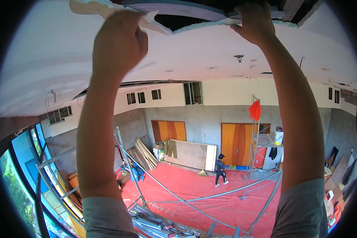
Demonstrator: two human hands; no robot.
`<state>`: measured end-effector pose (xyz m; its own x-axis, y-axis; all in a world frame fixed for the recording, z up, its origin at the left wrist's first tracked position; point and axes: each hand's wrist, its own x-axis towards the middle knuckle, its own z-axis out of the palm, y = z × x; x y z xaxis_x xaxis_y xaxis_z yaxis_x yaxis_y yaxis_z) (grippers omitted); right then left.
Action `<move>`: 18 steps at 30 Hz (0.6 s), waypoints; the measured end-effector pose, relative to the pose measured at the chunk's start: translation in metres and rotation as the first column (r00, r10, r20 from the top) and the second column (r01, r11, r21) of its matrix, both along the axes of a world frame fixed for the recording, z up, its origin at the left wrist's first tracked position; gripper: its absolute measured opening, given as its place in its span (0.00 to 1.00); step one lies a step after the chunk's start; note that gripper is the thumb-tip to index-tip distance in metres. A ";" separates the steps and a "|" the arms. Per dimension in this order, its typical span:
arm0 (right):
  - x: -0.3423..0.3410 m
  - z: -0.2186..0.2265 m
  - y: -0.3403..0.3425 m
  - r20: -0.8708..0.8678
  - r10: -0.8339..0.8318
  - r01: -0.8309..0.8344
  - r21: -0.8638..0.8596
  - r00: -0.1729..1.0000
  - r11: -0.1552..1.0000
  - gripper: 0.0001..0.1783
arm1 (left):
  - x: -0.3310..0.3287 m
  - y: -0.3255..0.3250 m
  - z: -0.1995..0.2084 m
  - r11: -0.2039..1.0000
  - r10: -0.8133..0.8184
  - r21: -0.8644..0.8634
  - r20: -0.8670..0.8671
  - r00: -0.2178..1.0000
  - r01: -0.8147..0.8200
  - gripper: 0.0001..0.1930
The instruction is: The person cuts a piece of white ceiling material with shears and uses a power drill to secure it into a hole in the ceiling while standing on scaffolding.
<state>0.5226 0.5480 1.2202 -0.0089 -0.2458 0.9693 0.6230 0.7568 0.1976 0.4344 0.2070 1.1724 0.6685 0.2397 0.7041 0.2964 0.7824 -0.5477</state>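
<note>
Both my arms reach up to a broken opening in the white ceiling board [202, 43]. My left hand [121, 41] is closed at the opening's ragged edge, with a torn flap of board [152, 24] beside it; its fingertips are partly hidden. To the right, my right hand [256, 23] hooks its fingers over the broken edge, the thumb against the underside. Inside the dark gap a pale curved strip [178, 9] and a framing piece [292, 8] show.
Scaffold tubes [182, 201] cross below me. Metal lengths [146, 221] lie underneath. On the red floor covering [166, 178] a person [220, 170] walks near a broom [202, 172]. Another scaffold tower [253, 146] stands right; a sprinkler head [238, 58] hangs from the ceiling. Windows [27, 166] line the left.
</note>
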 end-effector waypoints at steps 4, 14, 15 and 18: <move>0.005 -0.002 0.002 0.069 -0.063 0.066 -0.047 0.996 0.997 0.38 | -0.029 -0.005 -0.077 0.989 0.008 -0.144 0.274 0.962 0.033 0.14; -0.008 -0.036 0.021 -0.133 -0.088 0.117 0.235 0.987 0.965 0.40 | -0.098 -0.006 -0.296 0.803 0.377 -0.341 0.926 0.025 0.488 0.25; -0.011 -0.055 0.024 -0.176 -0.005 0.054 0.277 0.984 0.959 0.35 | -0.111 -0.007 -0.317 0.806 0.437 -0.288 0.879 -0.192 0.518 0.28; -0.010 -0.092 0.025 -0.004 0.068 -0.063 0.337 0.998 0.940 0.28 | -0.155 -0.003 -0.388 0.822 0.477 -0.161 0.719 -0.505 0.546 0.32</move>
<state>0.5130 0.5729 1.1279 0.0330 -0.5569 0.8299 0.5795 0.6872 0.4381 0.2793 0.2044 0.7844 -0.6771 0.7351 -0.0340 0.6436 0.6139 0.4570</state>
